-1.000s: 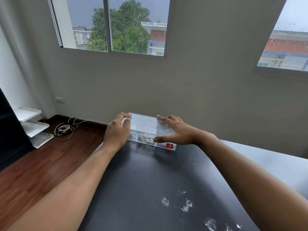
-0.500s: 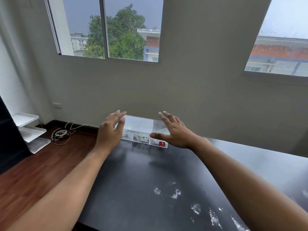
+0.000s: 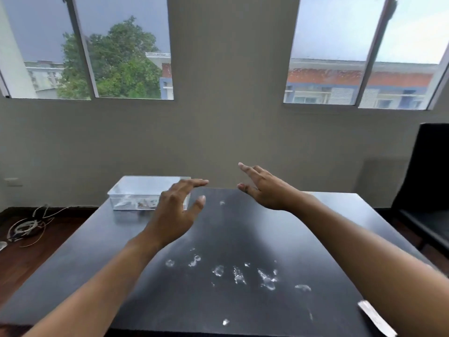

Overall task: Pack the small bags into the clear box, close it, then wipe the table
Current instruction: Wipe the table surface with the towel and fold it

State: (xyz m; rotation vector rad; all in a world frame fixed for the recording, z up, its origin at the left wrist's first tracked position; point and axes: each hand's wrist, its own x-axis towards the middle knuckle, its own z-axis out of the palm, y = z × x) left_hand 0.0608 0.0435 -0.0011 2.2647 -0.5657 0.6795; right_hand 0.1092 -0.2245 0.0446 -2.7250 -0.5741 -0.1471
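The clear box (image 3: 136, 190) stands shut at the far left corner of the black table (image 3: 97, 259), with small bags showing through its front wall. My left hand (image 3: 175, 212) hovers in front of the box's right end, fingers spread, holding nothing. My right hand (image 3: 262, 188) is raised over the table's far edge, well to the right of the box, also empty with fingers apart. Water drops (image 3: 240, 273) lie scattered over the table's near middle.
A white strip-like object (image 3: 375, 317) pokes out at the table's near right, partly hidden by my forearm. A black chair (image 3: 422, 190) stands to the right. Cables (image 3: 26, 227) lie on the wooden floor at left. A wall with windows is behind the table.
Both hands have lifted off the box lid and pulled away to the right. The view has swung right, so the box now sits at the left.
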